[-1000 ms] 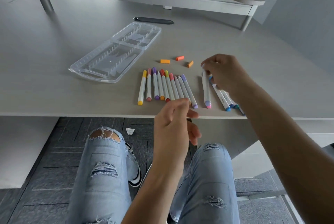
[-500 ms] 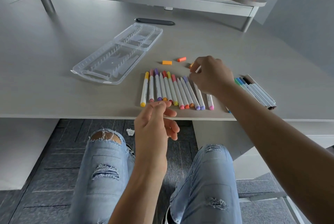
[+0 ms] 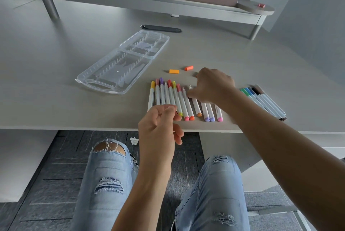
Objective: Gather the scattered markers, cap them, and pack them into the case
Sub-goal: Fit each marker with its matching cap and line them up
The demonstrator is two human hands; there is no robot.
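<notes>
Orange-ended and uncapped, one marker (image 3: 195, 104) lies under the right hand (image 3: 214, 86), whose thumb and curled fingers appear to pinch its white barrel near the bare tip; the contact itself is partly hidden by the knuckles, so I judge it a grip, not a mere touch. This marker's long axis runs away from the desk edge, tilted slightly left at the far end, like its neighbours. Just left of it the row of pastel markers (image 3: 169, 96) lies side by side, most with a coloured cap on each end, and one next to the pinched marker shows a bare tip too.

Nearer the body, the left hand (image 3: 160, 124) hovers above the desk edge over the near ends of that row, fingers loosely curled with thumb close to forefinger, holding nothing that I can see.

Beyond the right hand, two loose orange caps (image 3: 174, 71) (image 3: 189, 68) rest on the desk (image 3: 56, 81), a little apart from each other; a third thing at the knuckles is too hidden to name. These caps lie ahead and slightly left of the right hand, so that hand is the nearer one for fetching a cap.

Farther right, a second bunch of green, blue and black markers (image 3: 263, 100) lies well apart. Ahead and to the left, the clear plastic case (image 3: 123, 64) lies open, flat and holding no markers, its length running diagonally.
</notes>
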